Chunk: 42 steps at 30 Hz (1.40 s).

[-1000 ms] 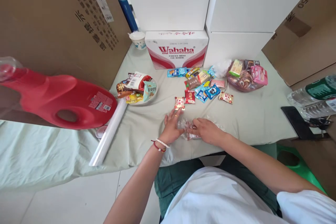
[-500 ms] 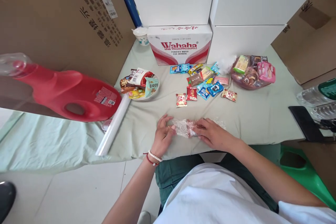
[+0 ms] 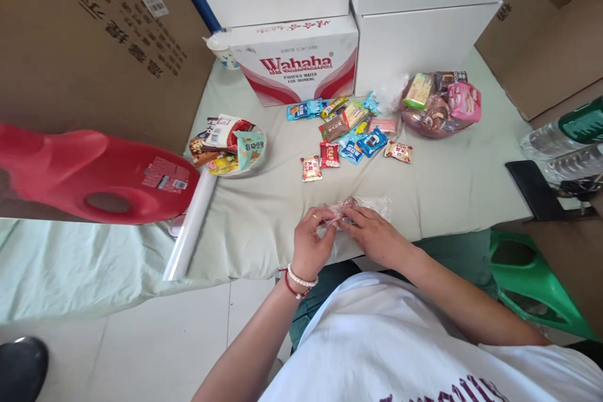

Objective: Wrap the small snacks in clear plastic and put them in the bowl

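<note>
On the cloth-covered worktop [image 3: 264, 207], a white-and-red water box [image 3: 301, 69] is at the back, a red jug [image 3: 146, 198] at the left, a purplish bowl [image 3: 419, 129] of snacks [image 3: 464, 102] at the right and a white bowl [image 3: 262, 154] near the jug. Close to the person's body [image 3: 377, 333], the left hand [image 3: 313, 245] has its grip pinched on one end of a clear plastic bag [image 3: 377, 206], while the right hand [image 3: 381, 240] rests its fingers over the middle; whether that grip is clamped cannot be told. The bag, with something reddish-brown [image 3: 349, 203] inside, lies in front of several small packets [image 3: 330, 155].
</note>
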{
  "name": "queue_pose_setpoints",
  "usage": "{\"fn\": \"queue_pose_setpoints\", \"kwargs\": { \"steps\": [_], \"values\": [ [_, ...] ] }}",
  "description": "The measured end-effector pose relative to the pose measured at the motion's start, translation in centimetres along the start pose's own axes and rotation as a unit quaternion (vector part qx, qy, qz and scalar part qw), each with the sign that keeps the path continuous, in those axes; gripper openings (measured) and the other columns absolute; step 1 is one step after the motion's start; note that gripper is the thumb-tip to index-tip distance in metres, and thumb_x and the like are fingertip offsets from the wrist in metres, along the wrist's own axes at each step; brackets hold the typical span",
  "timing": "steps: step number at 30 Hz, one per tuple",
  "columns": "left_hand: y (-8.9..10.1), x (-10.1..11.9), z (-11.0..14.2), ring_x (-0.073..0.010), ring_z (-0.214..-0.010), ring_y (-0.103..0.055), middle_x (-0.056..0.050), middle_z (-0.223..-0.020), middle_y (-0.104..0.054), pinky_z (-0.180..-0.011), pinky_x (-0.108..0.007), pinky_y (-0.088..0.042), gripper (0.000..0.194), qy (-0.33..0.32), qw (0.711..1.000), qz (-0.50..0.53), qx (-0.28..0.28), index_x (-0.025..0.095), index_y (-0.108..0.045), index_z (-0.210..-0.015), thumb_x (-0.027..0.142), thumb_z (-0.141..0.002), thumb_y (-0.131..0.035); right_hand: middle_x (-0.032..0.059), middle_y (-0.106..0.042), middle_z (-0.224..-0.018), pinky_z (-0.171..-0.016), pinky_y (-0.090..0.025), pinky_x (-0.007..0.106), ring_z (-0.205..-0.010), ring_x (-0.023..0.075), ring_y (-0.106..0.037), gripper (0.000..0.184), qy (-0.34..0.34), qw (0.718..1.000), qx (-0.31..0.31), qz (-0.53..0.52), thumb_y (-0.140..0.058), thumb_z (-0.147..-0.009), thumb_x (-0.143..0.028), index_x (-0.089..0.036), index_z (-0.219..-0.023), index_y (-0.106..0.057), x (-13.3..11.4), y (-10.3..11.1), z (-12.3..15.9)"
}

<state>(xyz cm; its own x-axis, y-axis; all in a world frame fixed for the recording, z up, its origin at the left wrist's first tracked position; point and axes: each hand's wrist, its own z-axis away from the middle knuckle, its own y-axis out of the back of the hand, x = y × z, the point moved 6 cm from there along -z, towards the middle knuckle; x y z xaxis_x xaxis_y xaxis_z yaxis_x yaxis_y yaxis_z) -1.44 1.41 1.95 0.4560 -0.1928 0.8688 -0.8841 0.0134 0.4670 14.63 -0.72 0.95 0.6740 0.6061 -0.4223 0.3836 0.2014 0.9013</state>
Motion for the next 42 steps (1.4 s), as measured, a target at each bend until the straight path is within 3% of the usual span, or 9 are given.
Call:
{"fn": "queue_pose_setpoints", "kwargs": {
  "steps": [5,10,14,20,27,30,34,39,42],
  "values": [
    [-3.7,2.0,1.1,-0.0242,-0.117,-0.064,-0.009,-0.122,-0.074,-0.101,-0.044,-0.05,0.029,-0.082,0.985,-0.139,-0.056,0.022,-0.073,-0.111,0.024,-0.102,-0.045,0.0118,-0.065,-0.14,-0.112,-0.05,0.048,-0.133,0.0256,-0.059,0.039,-0.023,0.986,0.041,-0.16,-0.053,-0.099,-0.016,-0.025,-0.134,-0.068,1.8,2.1,1.8],
    [-5.3,2.1,2.8,-0.031,-0.128,-0.059,-0.012,-0.141,-0.067,-0.094,-0.046,-0.044,0.037,-0.157,0.925,-0.338,-0.077,0.019,-0.068,-0.127,0.018,-0.092,-0.056,0.0159,-0.066,-0.129,-0.105,-0.051,0.051,-0.119,0.0319,-0.06,0.036,-0.262,0.947,0.168,-0.076,-0.059,-0.099,-0.038,-0.019,-0.127,-0.069,7.4,4.5,4.0],
    [-5.9,1.9,3.3,-0.0304,-0.129,-0.059,-0.012,-0.144,-0.065,-0.091,-0.044,-0.042,0.04,-0.17,0.904,-0.386,-0.075,0.02,-0.068,-0.127,0.013,-0.09,-0.056,0.0179,-0.057,-0.141,-0.108,-0.045,0.053,-0.131,0.0379,-0.047,0.026,-0.283,0.955,0.089,-0.007,-0.072,-0.088,-0.029,-0.017,-0.11,-0.072,7.5,3.5,3.9],
    [-5.9,1.9,3.4,-0.0306,-0.128,-0.062,-0.014,-0.14,-0.068,-0.091,-0.045,-0.044,0.037,-0.214,0.901,-0.374,-0.054,0.017,-0.068,-0.125,0.011,-0.09,-0.055,0.0085,-0.066,-0.109,-0.082,-0.05,0.031,-0.094,0.0208,-0.064,0.02,-0.238,0.968,0.013,-0.073,-0.05,-0.102,-0.018,-0.02,-0.114,-0.067,3.0,4.1,-0.5],
    [-1.8,0.7,4.8,-0.0343,-0.14,-0.054,-0.017,-0.136,-0.067,-0.117,-0.058,-0.042,0.034,-0.192,0.944,-0.248,-0.099,0.018,-0.065,-0.122,0.014,-0.089,-0.057,0.0131,-0.064,-0.11,-0.104,-0.044,0.048,-0.107,0.0276,-0.057,0.018,-0.098,0.993,-0.059,0.043,-0.05,-0.102,-0.018,-0.013,-0.105,-0.067,-2.8,0.1,-7.6],
    [2.3,-0.8,6.7,-0.0356,-0.153,-0.038,-0.016,-0.147,-0.059,-0.121,-0.064,-0.038,0.051,-0.185,0.954,-0.233,-0.046,0.022,-0.054,-0.142,0.015,-0.092,-0.058,0.0165,-0.06,-0.124,-0.109,-0.04,0.056,-0.112,0.0307,-0.052,0.033,-0.091,0.993,0.003,0.073,-0.054,-0.103,-0.041,-0.012,-0.116,-0.065,-3.2,-0.8,-7.0],
    [6.2,-3.5,7.9,-0.0355,-0.146,-0.048,-0.016,-0.128,-0.068,-0.116,-0.061,-0.044,0.034,-0.163,0.95,-0.264,0.044,0.021,-0.063,-0.125,0.014,-0.092,-0.062,0.0185,-0.056,-0.131,-0.105,-0.043,0.055,-0.113,0.0313,-0.049,0.06,-0.062,0.993,0.027,0.098,-0.068,-0.093,-0.058,-0.012,-0.13,-0.058,-3.0,-1.8,-6.1],
    [5.7,-5.0,6.0,-0.0371,-0.141,-0.054,-0.017,-0.121,-0.07,-0.115,-0.059,-0.045,0.018,-0.158,0.939,-0.29,0.099,0.018,-0.068,-0.108,0.015,-0.091,-0.064,0.0132,-0.06,-0.113,-0.1,-0.046,0.051,-0.102,0.0282,-0.051,0.021,-0.081,0.989,0.036,0.115,-0.058,-0.101,-0.028,-0.016,-0.117,-0.064,-1.5,-1.6,-6.2],
    [4.2,-5.3,5.3,-0.0341,-0.129,-0.064,-0.015,-0.123,-0.072,-0.108,-0.051,-0.05,0.024,-0.152,0.925,-0.324,0.128,0.018,-0.068,-0.111,0.014,-0.087,-0.067,0.0136,-0.061,-0.113,-0.101,-0.046,0.05,-0.103,0.0275,-0.05,0.021,-0.074,0.99,0.037,0.114,-0.054,-0.102,-0.022,-0.016,-0.118,-0.065,-0.6,-1.0,-5.5]
  ]
}}
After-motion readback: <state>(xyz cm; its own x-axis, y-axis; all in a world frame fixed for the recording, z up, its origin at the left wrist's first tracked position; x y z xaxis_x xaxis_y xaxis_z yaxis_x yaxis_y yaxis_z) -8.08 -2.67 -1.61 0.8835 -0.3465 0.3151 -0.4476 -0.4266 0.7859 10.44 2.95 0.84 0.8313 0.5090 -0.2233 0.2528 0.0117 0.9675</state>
